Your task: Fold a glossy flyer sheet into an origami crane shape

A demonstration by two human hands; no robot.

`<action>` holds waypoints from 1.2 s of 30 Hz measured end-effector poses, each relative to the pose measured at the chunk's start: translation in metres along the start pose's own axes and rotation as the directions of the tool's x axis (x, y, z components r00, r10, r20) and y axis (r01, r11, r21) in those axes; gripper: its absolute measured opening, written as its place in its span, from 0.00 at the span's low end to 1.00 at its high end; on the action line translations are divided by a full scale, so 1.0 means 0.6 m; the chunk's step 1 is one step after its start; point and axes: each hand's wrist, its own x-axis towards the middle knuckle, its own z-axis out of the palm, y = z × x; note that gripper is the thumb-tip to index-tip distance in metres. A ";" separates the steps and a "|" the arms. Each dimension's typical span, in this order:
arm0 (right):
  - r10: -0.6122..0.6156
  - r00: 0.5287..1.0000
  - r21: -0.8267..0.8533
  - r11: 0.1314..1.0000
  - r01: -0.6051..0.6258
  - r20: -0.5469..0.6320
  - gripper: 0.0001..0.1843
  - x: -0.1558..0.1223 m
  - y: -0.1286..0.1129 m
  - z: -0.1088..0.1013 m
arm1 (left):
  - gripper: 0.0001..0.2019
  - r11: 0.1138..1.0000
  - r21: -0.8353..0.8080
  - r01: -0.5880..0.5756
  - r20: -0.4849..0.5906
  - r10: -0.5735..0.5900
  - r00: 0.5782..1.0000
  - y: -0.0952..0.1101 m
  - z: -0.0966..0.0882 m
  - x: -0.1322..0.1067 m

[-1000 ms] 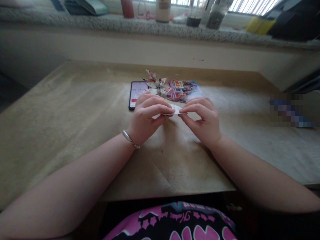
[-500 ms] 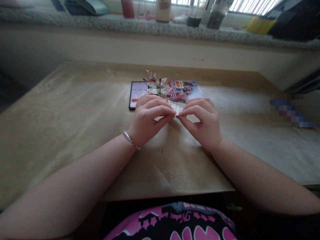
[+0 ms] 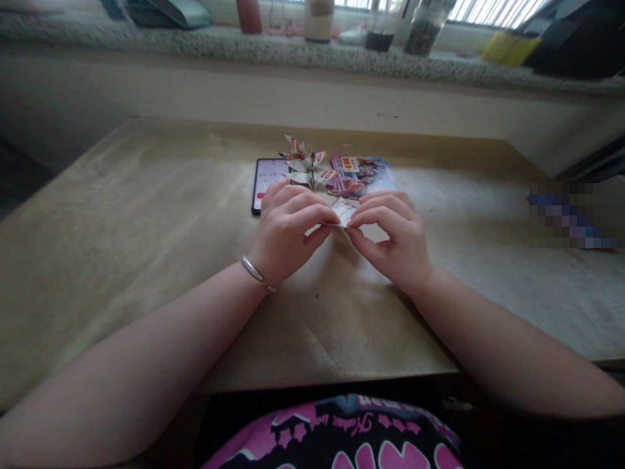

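Note:
Both my hands pinch a small folded piece of white printed paper [image 3: 344, 212] just above the tan table [image 3: 146, 215]. My left hand [image 3: 288, 228], with a silver bracelet on its wrist, grips the paper's left side with fingers curled over it. My right hand [image 3: 390, 238] pinches the right side between thumb and fingertips. Most of the paper is hidden under the fingers.
Behind my hands lie a phone [image 3: 266, 182] with a lit screen, folded paper figures [image 3: 305, 163] and a colourful printed leaflet [image 3: 361, 174]. A stone ledge [image 3: 293, 55] at the back carries jars and bottles. A blurred patch is at the table's right.
My hands have drawn slightly closer together and the paper between them has tipped up and looks more bunched. Nothing else on the table has moved.

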 end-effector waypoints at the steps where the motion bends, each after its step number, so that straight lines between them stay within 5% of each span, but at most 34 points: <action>1: 0.001 1.000 0.014 1.000 -0.001 0.006 0.07 0.001 -0.001 0.000 | 0.06 1.000 -0.006 0.011 0.002 -0.011 1.000 0.001 -0.001 0.000; 7: 0.064 0.998 0.110 0.992 -0.064 0.009 0.06 0.002 0.000 0.004 | 0.07 0.999 -0.041 0.034 0.025 -0.033 0.999 0.000 0.001 -0.001; 17: 0.049 0.999 0.015 0.999 -0.049 0.022 0.05 0.001 -0.006 0.006 | 0.08 0.996 -0.082 0.034 0.007 -0.033 0.999 -0.002 0.006 -0.003; 36: 0.057 0.996 0.000 0.998 -0.057 0.064 0.07 -0.001 -0.004 0.012 | 0.07 0.993 0.003 -0.116 -0.010 0.116 0.993 0.005 0.004 -0.003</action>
